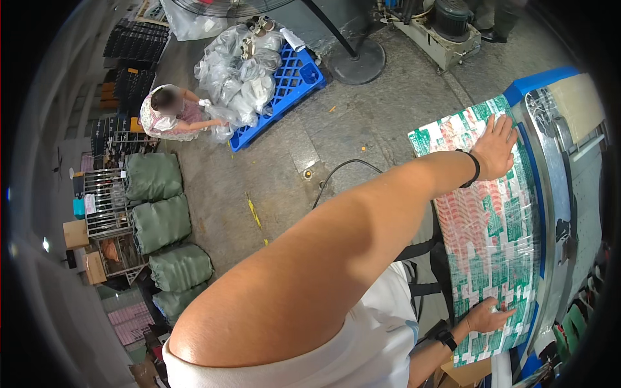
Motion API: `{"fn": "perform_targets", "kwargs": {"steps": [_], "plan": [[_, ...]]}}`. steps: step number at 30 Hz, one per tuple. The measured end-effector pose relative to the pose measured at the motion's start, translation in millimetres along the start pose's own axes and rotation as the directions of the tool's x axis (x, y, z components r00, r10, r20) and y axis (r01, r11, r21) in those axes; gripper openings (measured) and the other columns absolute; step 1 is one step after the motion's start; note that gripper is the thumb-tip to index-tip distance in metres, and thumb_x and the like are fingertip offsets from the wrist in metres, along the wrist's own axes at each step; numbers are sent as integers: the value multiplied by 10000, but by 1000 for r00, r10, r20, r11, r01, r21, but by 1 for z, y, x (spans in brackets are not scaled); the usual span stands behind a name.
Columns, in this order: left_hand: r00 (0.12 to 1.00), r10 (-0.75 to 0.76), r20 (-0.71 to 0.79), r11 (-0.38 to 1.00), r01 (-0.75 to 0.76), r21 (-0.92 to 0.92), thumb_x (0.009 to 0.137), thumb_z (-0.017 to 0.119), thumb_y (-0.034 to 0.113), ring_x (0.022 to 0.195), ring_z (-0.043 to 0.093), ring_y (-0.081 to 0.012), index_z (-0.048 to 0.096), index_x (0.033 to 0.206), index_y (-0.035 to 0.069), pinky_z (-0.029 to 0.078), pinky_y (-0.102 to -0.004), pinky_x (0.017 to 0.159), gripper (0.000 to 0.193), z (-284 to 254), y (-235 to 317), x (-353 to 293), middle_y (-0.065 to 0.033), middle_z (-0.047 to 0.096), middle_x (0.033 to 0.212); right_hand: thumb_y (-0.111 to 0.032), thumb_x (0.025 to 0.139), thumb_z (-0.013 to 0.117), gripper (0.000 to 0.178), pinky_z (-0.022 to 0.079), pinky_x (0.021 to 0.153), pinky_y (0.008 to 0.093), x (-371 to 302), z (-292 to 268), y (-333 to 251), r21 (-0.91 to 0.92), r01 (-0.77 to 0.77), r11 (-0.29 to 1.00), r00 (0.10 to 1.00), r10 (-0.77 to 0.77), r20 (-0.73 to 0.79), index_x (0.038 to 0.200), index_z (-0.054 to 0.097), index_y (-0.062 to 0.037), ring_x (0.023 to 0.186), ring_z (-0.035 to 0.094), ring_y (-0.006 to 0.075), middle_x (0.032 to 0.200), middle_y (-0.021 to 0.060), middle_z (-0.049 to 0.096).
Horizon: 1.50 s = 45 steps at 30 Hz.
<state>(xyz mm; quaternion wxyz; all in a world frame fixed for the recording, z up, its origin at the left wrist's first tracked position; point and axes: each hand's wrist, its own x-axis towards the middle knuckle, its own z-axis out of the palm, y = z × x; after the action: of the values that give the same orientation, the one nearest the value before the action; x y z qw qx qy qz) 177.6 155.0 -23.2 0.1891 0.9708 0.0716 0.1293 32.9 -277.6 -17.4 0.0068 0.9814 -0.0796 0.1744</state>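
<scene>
Left hand [497,147] splayed, right hand [484,317] half-curled on the patterned sheet [491,258], frame right; left arm [310,258] crosses centre; fan stand [359,63] upper centre.

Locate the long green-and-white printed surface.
In the head view, the long green-and-white printed surface lies at right, beneath the left hand and right hand, beside blue edging.

Panel [491,258] right of pallet [282,100]

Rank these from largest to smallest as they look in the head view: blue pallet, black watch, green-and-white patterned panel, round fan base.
1. Green-and-white patterned panel
2. Blue pallet, partly covered by bags
3. Round fan base
4. Black watch
</scene>
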Motion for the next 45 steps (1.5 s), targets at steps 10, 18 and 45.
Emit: {"fn": "perform_targets", "kwargs": {"steps": [10,18,45], "plan": [[999,7,-40,1000,-6,21,1029,506,355,1605,233,-504,439,1576,-87,134,-671,1316,706,5,0,-1,-332,348,1669,-338,924,680,729,571,889,487,-2,3,2,14,48,999,997,-47,-64,1551,577,20,1032,724,359,1199,117,786],[998,7,-64,1000,-6,26,1028,508,348,1608,235,-499,442,1578,-89,129,-670,1318,706,6,-3,-2,-338,346,1668,-335,921,668,749,571,900,490,-2,-1,-2,4,22,1000,999,-22,-24,1569,557,25,1061,718,360,1198,123,784],[1000,-21,13,1000,21,-21,1040,551,310,1620,233,-482,402,1593,-75,156,-642,1325,690,1,-6,-4,-331,311,1688,-152,853,667,831,514,967,480,-6,-12,-15,250,59,966,996,-42,-73,1635,455,34,1075,657,371,1177,159,695]]}}
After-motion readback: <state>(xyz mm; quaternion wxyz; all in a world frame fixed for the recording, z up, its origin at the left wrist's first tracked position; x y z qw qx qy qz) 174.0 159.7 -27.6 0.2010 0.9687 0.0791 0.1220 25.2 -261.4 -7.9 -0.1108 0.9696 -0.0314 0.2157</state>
